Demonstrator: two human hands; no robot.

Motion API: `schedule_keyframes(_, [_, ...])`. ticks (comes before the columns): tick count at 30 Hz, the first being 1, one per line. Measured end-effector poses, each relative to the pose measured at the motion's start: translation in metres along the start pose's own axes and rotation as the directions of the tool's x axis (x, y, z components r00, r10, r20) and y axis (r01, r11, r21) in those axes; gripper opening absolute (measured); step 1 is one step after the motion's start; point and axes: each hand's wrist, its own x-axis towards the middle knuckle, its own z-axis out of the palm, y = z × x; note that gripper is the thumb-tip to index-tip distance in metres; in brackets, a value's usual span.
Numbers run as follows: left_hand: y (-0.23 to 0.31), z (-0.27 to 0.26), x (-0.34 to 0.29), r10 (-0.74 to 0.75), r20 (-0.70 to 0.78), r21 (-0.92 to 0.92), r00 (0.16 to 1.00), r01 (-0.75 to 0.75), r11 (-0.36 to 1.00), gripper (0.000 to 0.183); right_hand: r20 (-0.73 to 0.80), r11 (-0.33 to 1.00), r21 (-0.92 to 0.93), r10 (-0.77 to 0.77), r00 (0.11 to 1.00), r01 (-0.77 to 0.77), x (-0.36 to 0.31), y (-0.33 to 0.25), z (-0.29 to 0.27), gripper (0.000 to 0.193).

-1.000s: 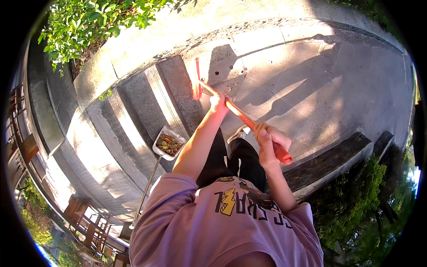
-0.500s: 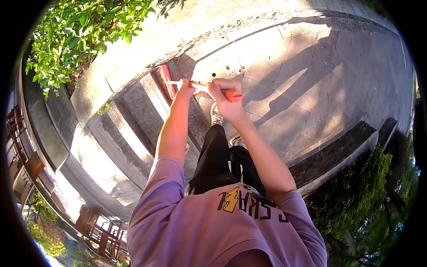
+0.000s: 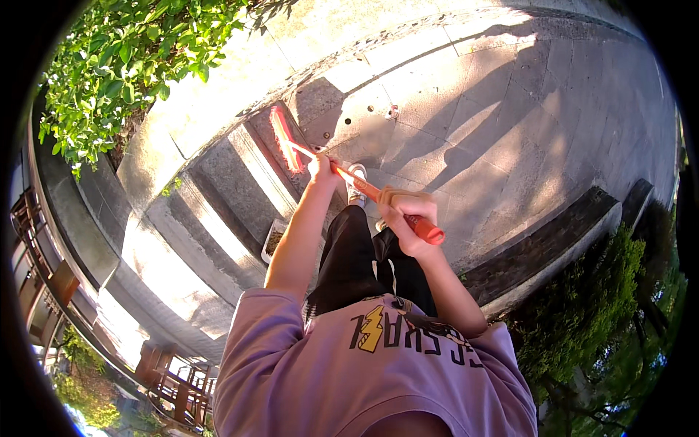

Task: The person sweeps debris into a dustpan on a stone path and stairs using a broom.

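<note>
A red broom (image 3: 285, 138) slants across in front of me, its bristled head at the far left end of the handle. Lower on that handle, my left hand (image 3: 322, 169) is closed around it. Near the handle's thick top end, my right hand (image 3: 409, 217) wraps round it, over my right leg. The broom head is over a stone step at the edge of the paving; whether it touches the stone I cannot tell. Beside my left forearm a white-rimmed container (image 3: 272, 240) with brownish matter in it partly shows; my arm hides the rest.
Stone steps (image 3: 233, 182) descend on the left. A leafy green bush (image 3: 138, 58) grows at the far left. Low dark-topped stone curbs (image 3: 542, 251) run along the right, with shrubs (image 3: 582, 306) behind. Several small dark holes dot the paving (image 3: 422, 95) ahead. Wooden chairs (image 3: 175, 386) stand at the lower left.
The broom has swung: its top end came right and nearer to me with my right hand. My left hand moved right and nearer. The white-rimmed container has come into view.
</note>
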Motion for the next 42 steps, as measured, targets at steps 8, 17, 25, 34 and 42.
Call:
schedule_keyframes(8, [0.029, -0.001, 0.082, -0.050, 0.180, 0.032, 0.982, 0.045, 0.998, 0.016, -0.195, 0.993, -0.082, 0.072, 0.978, -0.090, 0.010, 0.035, 0.025, 0.028])
schedule_keyframes(17, [-0.232, 0.110, -0.112, -0.260, 0.185, 0.572, 0.948, 0.111, 0.813, 0.027, -0.719, 0.995, -0.090, -0.041, 0.693, -0.034, -0.119, -0.074, -0.110, 0.035])
schedule_keyframes(25, [-0.153, 0.032, -0.044, -0.148, 0.138, 0.461, 0.979, 0.069, 0.885, 0.018, -0.552, 0.991, 0.114, 0.007, 0.834, 0.067, -0.134, -0.021, -0.093, 0.031])
schedule_keyframes(34, [-0.161, -0.014, -0.032, -0.166, 0.074, 0.699, 0.983, 0.067, 0.712, 0.005, -0.546, 0.982, -0.003, 0.156, 0.823, -0.189, -0.154, 0.010, -0.088, 0.028])
schedule_keyframes(42, [-0.288, 0.031, -0.121, 0.023, -0.216, 0.541, 0.976, 0.100, 0.835, 0.023, -0.758, 0.895, 0.446, 0.364, 0.542, 0.022, -0.206, -0.046, -0.215, 0.037])
